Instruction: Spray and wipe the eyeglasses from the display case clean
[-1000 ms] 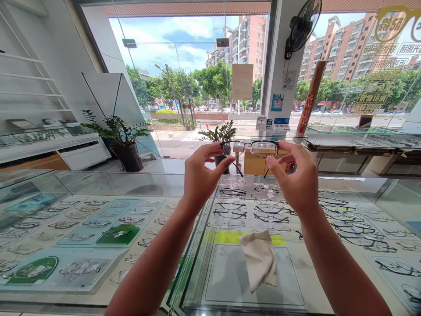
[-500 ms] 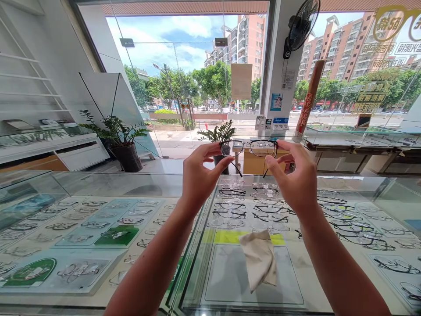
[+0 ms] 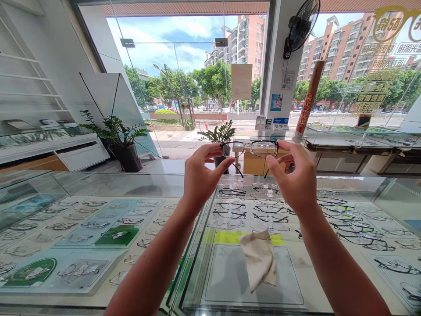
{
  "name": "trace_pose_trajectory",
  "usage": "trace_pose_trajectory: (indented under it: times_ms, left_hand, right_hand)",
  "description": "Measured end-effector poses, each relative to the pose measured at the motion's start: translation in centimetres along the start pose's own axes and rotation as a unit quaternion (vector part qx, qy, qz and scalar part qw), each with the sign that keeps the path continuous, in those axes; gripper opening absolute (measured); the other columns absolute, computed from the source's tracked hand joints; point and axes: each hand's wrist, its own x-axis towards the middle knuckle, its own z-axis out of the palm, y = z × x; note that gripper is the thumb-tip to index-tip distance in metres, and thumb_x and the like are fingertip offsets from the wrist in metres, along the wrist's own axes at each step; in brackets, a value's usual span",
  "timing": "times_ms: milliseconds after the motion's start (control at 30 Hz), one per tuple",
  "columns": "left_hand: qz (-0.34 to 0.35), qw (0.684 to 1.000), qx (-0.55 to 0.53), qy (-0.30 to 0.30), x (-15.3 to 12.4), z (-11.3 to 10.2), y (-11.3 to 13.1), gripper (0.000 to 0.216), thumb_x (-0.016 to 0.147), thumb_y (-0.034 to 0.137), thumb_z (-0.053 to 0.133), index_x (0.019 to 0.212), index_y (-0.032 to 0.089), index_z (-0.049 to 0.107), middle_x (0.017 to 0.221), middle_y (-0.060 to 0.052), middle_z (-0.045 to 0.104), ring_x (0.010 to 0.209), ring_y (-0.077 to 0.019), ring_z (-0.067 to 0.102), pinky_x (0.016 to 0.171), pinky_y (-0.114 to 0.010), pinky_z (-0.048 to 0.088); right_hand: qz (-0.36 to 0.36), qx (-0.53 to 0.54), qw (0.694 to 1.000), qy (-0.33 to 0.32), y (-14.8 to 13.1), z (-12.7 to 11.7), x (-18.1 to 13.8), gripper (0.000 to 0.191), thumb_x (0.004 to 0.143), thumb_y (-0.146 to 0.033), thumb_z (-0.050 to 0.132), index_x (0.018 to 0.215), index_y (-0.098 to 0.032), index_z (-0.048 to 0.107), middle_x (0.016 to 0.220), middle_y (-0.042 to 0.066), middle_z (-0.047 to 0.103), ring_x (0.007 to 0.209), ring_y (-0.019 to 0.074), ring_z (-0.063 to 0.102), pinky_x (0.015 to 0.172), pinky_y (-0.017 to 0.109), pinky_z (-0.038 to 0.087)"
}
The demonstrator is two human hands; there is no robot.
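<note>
A pair of eyeglasses (image 3: pixel 248 144) with a dark upper rim is held up in front of me, above the glass counter. My left hand (image 3: pixel 205 169) pinches its left side between thumb and fingers. On the other side, my right hand (image 3: pixel 294 173) grips the right end of the frame in the same way. The dark temple tips hang down between my hands. Below them, a crumpled beige cleaning cloth (image 3: pixel 259 260) lies on a pale rectangular mat (image 3: pixel 222 281) on the counter.
Rows of eyeglass frames (image 3: pixel 232 204) fill the glass display counter (image 3: pixel 108 184), with more at left and right. Beyond it stand a potted plant (image 3: pixel 126 151) and a wooden stand (image 3: pixel 253 164). A wall fan (image 3: pixel 301 26) hangs on the pillar by the large windows.
The eyeglasses and both hands have shifted very slightly, the glasses a little to the right. Both hands keep their grip; the cloth has stayed in place.
</note>
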Motion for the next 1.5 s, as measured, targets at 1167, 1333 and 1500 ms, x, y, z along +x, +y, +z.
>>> trace_pose_trajectory:
  times_ms: [1167,1333,1500]
  left_hand:
    - [0.034,0.999,0.020,0.010,-0.11,-0.08,0.29,0.050,0.084,0.052,0.089,0.121,0.022,0.073,0.114,-0.008,0.082,0.104,-0.0234,0.079,0.085,-0.037,0.063]
    - [0.032,0.999,0.018,0.010,-0.08,-0.05,0.24,0.050,0.084,0.053,0.089,0.121,0.022,0.073,0.114,-0.009,0.082,0.104,-0.0239,0.079,0.085,-0.037,0.063]
    - [0.007,1.000,-0.002,-0.008,0.10,0.03,-0.06,0.054,0.082,0.056,0.089,0.121,0.022,0.073,0.116,-0.010,0.082,0.106,-0.0254,0.080,0.083,-0.037,0.064]
  right_hand:
    - [0.035,0.001,0.999,-0.014,0.05,0.31,-0.20,0.039,0.094,-0.041,0.070,0.126,-0.020,0.065,0.119,0.011,0.074,0.082,0.0213,0.074,0.077,0.045,0.059]
    - [0.035,0.005,0.999,-0.016,0.14,0.33,-0.21,0.039,0.094,-0.042,0.070,0.126,-0.021,0.065,0.119,0.010,0.074,0.081,0.0211,0.074,0.078,0.045,0.059]
    - [0.036,0.003,0.999,-0.012,-0.03,0.31,-0.23,0.037,0.093,-0.041,0.071,0.125,-0.022,0.064,0.119,0.010,0.073,0.082,0.0215,0.074,0.078,0.045,0.059]
